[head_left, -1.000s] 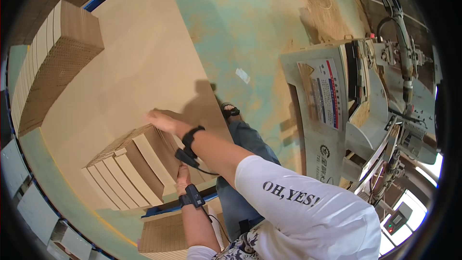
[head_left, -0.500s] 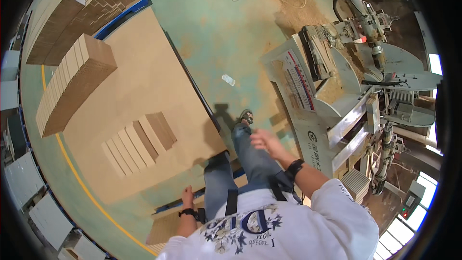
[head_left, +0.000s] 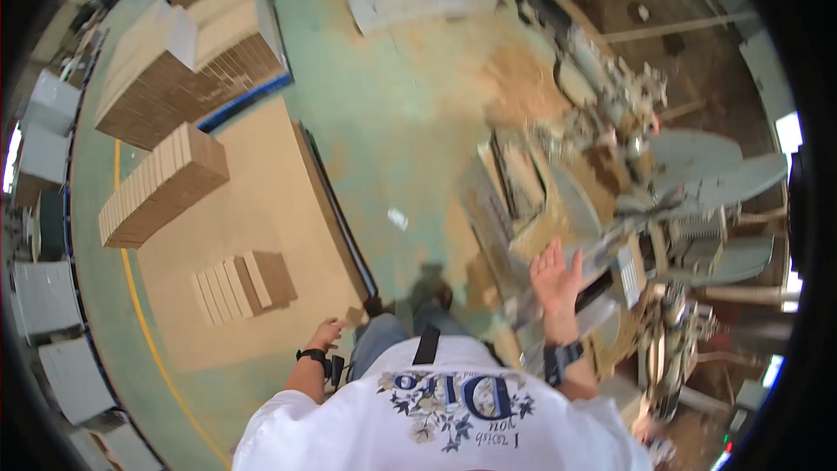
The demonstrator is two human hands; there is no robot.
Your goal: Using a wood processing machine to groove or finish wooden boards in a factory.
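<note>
Across the green floor [head_left: 384, 131], a large flat board [head_left: 253, 209] lies to the person's left, bearing a tall stack of wood panels [head_left: 161, 187] and a low row of panels [head_left: 242, 283]. At right stands a grey machine [head_left: 628, 235], blurred in this view. Right hand [head_left: 555, 275] is raised in front of the machine with fingers spread wide, holding nothing; contact with the machine cannot be determined. Left hand [head_left: 327, 331] hangs loosely curled and empty, near the board's closest corner, well apart from the low row.
</note>
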